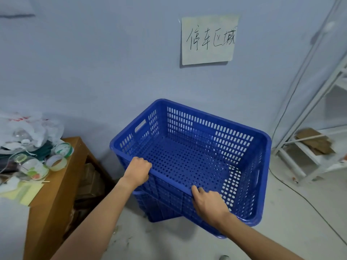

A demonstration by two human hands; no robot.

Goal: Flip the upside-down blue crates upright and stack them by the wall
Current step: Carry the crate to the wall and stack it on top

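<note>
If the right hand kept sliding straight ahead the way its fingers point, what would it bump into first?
The right hand rests on the near rim of the upright blue crate, fingers pointing up and left over the open inside. Going on, it would probably cross the empty crate and meet its far slotted wall; depth is hard to judge.

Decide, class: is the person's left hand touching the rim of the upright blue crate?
Touching. The head view shows the left hand curled over the blue crate's near rim, fingers wrapped on its edge.

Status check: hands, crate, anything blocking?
Left hand and right hand gripping near rim of upright blue crate. Crate beneath, by wall. Nothing blocking.
</note>
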